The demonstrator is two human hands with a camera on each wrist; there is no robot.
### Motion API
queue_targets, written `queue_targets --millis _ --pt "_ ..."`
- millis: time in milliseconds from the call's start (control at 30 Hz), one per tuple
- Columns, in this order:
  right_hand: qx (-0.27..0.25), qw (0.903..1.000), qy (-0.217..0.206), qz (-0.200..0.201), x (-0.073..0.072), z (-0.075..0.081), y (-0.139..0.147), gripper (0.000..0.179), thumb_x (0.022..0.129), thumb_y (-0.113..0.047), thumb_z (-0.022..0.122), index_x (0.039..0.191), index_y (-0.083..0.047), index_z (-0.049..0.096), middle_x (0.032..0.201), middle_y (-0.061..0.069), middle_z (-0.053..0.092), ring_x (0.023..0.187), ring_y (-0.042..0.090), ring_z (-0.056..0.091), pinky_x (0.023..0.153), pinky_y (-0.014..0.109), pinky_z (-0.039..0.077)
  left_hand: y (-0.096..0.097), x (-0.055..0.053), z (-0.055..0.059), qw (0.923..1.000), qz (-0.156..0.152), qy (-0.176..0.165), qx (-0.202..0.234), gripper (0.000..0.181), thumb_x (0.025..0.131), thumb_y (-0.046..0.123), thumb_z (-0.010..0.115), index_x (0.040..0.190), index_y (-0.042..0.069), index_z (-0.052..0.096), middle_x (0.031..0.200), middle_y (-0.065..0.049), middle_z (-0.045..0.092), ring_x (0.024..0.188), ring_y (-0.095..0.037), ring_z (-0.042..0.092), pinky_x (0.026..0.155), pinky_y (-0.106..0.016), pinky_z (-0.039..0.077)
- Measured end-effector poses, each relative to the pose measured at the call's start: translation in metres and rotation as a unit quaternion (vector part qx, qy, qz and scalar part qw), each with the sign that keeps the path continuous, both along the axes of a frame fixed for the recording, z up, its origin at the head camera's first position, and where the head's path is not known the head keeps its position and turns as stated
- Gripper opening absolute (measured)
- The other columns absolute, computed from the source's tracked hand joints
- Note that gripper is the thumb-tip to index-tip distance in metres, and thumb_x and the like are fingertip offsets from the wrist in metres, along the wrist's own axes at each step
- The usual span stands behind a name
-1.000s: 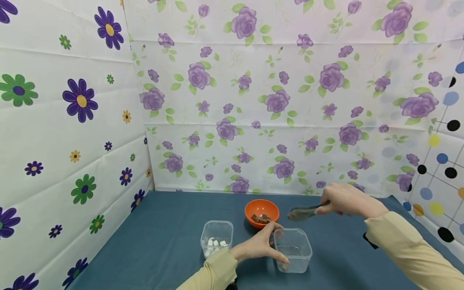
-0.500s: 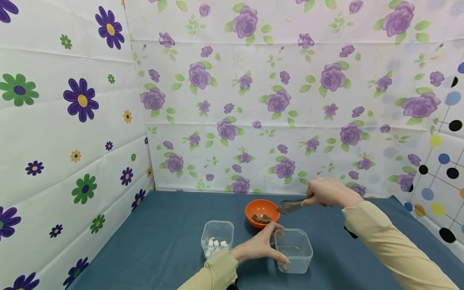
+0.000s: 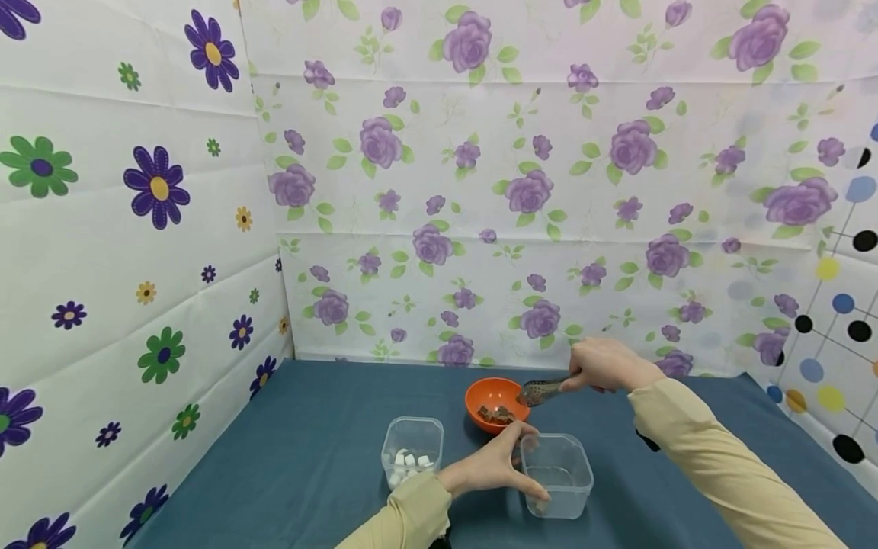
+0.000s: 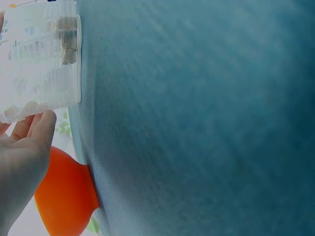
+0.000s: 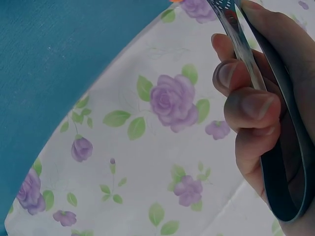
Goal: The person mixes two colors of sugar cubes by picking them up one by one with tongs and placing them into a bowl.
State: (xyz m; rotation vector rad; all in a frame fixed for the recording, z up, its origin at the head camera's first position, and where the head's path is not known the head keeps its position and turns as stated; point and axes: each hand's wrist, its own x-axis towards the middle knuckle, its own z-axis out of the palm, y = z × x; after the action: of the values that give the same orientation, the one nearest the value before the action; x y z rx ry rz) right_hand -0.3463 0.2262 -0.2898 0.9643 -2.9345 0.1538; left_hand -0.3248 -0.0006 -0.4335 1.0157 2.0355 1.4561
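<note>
In the head view, the left grip (image 3: 488, 465) holds a clear container (image 3: 564, 499) by its left side, thumb on the near side and fingers at the far corner. The right grip (image 3: 604, 364) is closed round metal tongs (image 3: 540, 392), whose tips reach the right rim of an orange bowl (image 3: 492, 392). Brown pieces (image 3: 497, 415) lie in the bowl. A 2nd container (image 3: 414, 433) stands to the left with white pieces (image 3: 411, 460) in it, and all 3 vessels sit on a blue tabletop (image 3: 322, 442).

The left wrist view, turned sideways, shows fingertips against the held container and the bowl just beside the hand. A brown patch (image 4: 69, 42) shows through the container's wall; I cannot tell whether it lies inside.

In the right wrist view, fingers and thumb wrap both arms of the tongs, with a gap between the arms. The tips are cut off at the top, so whether they hold anything cannot be told.

My reading is that the step in hand is bringing the tongs to the brown pieces; the next move would call for lowering the tips inside the rim and squeezing on 1 piece, with the container kept steady.
</note>
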Motion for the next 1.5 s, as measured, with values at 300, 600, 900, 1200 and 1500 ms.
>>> queue_targets --millis 300,600,900,1200,1500 --pt "0.002 1.0000 0.005 -0.001 -0.003 -0.005 -0.008 0.040 0.079 -0.029 0.071 0.044 -0.021 0.053 0.035 -0.010 0.037 0.030 0.007 0.038 0.035 0.023 0.033 -0.001 0.000 0.001 1.0000 -0.002 -0.006 0.000 0.062 0.080 0.018 0.071 0.130 0.015 0.033 0.130 0.003 0.033 0.117 -0.010 0.036 0.086 -0.026 0.040" --pt "0.005 0.9997 0.007 -0.024 -0.002 -0.005 -0.010 0.034 0.079 -0.031 0.071 0.050 -0.020 0.057 0.037 -0.007 0.042 0.032 0.008 0.039 0.034 0.022 0.029 -0.001 0.000 0.002 0.9999 -0.006 -0.008 0.000 0.062 0.081 0.018 0.070 0.130 0.015 0.034 0.130 0.003 0.033 0.118 -0.012 0.037 0.087 -0.026 0.039" --pt "-0.001 0.9998 0.016 -0.013 0.000 -0.005 0.002 0.041 0.079 -0.033 0.069 0.045 -0.020 0.052 0.035 -0.011 0.036 0.030 0.006 0.037 0.034 0.023 0.031 0.001 -0.001 0.002 1.0000 -0.005 0.002 0.001 0.063 0.080 0.018 0.071 0.130 0.015 0.033 0.131 0.003 0.032 0.118 -0.011 0.037 0.087 -0.027 0.039" --pt "-0.005 0.9996 0.026 -0.008 0.010 -0.001 0.022 0.041 0.079 -0.034 0.069 0.045 -0.021 0.050 0.037 -0.013 0.035 0.032 0.007 0.038 0.036 0.023 0.033 0.002 -0.001 0.001 1.0000 -0.002 0.002 0.002 0.062 0.080 0.016 0.071 0.130 0.014 0.034 0.132 0.000 0.031 0.118 -0.010 0.036 0.087 -0.026 0.039" --pt "-0.011 0.9988 0.047 0.006 0.027 0.002 0.039 0.045 0.078 -0.035 0.069 0.046 -0.022 0.042 0.038 -0.016 0.027 0.031 0.002 0.030 0.036 0.020 0.024 0.002 -0.002 0.000 1.0000 -0.003 0.003 0.009 0.063 0.080 0.015 0.071 0.130 0.013 0.034 0.133 -0.003 0.032 0.118 -0.010 0.036 0.087 -0.026 0.039"
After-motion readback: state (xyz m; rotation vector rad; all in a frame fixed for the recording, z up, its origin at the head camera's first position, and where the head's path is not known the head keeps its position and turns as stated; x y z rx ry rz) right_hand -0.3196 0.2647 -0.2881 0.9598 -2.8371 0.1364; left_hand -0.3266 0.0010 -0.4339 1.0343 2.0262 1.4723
